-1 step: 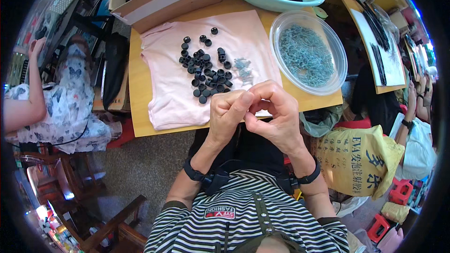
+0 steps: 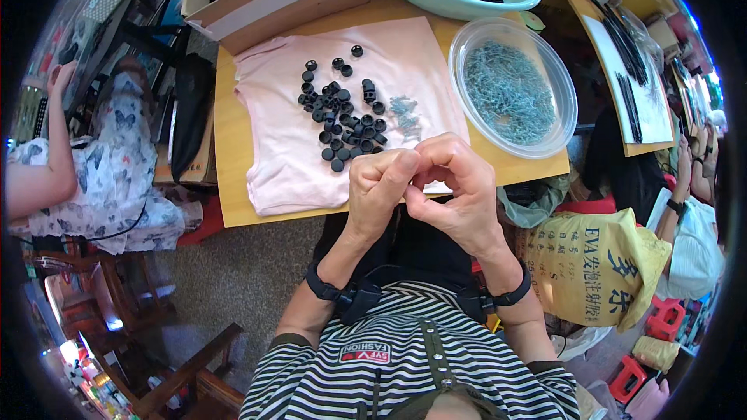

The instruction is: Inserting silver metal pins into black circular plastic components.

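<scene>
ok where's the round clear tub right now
In the head view, the round clear tub stands at the wooden table's right side, just right of the pink cloth and below the pale green basin.

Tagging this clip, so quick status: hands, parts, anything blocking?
Left hand and right hand together at fingertips, held item unconfirmed. Black round pieces and small bluish pieces lie on pink cloth. Fingers block view between them.

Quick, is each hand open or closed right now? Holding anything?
Left hand: closed, fingers curled; can't tell if it holds anything.
Right hand: fingers curled; can't tell whether it's shut or holding anything.
</scene>
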### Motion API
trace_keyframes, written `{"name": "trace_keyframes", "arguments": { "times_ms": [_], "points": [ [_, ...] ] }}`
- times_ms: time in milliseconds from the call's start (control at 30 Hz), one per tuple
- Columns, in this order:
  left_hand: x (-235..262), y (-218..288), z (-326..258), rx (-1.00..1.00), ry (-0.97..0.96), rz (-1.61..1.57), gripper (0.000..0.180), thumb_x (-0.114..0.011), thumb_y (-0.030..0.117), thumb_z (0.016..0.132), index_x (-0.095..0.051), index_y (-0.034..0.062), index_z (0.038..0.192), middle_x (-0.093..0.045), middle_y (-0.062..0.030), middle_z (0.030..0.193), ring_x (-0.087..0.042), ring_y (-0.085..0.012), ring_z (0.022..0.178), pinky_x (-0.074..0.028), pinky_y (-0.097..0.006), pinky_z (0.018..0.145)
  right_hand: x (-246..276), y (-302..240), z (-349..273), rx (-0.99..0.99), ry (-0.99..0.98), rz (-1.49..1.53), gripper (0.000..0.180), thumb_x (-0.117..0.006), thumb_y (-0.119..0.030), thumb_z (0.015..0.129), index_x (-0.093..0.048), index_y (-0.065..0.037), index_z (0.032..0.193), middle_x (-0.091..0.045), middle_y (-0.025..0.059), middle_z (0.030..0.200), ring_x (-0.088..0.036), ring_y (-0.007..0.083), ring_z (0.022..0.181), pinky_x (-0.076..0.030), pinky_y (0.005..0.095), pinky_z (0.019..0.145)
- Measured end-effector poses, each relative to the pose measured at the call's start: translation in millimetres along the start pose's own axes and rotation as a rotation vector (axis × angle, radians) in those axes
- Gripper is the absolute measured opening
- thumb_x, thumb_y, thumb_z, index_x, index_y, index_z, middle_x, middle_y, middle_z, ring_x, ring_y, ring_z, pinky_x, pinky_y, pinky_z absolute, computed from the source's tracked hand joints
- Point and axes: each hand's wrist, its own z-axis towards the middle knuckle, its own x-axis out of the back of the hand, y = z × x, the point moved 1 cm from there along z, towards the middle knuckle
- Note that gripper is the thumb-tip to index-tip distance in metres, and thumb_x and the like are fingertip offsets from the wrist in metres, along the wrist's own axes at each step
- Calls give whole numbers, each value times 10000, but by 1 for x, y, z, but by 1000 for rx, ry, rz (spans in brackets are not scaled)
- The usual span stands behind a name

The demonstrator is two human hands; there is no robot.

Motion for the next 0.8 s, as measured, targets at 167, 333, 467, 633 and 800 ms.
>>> {"name": "trace_keyframes", "arguments": {
  "times_ms": [167,333,467,633,800],
  "points": [
    [3,-7,0,132,82,-117,433,-518,317,922,-588,29,607,-496,17,533,-369,-16,436,-241,-203,388,-1,0,9,181,-25,-249,267,-678,58,644,-536,-12,859,-555,71,835,-577,131,652,-495,238,574],
    [4,-7,-3,146,62,-195,425,-520,326,920,-606,32,625,-510,15,540,-384,-14,438,-248,-190,380,-1,-5,10,216,-95,-317,260,-679,54,645,-531,-17,847,-555,74,838,-575,135,647,-492,243,568],
    [6,-4,-2,130,39,-168,421,-506,309,928,-603,18,640,-527,4,564,-408,-25,459,-284,-190,404,-5,-6,11,297,-72,-390,248,-681,53,647,-527,-17,828,-554,71,831,-567,127,629,-486,238,552],
    [9,7,7,-16,-49,69,400,-500,255,929,-569,-10,638,-506,-13,563,-431,-62,496,-319,-233,448,2,-8,10,203,-102,-318,227,-673,53,636,-532,-15,801,-553,62,801,-554,107,594,-475,223,525],
    [17,14,12,-229,-223,233,276,-564,150,872,-560,-3,644,-465,-38,540,-413,-100,470,-316,-257,453,3,-13,7,97,-112,-220,228,-669,51,623,-546,-18,802,-546,44,769,-541,82,586,-464,209,512]
  ]
}}
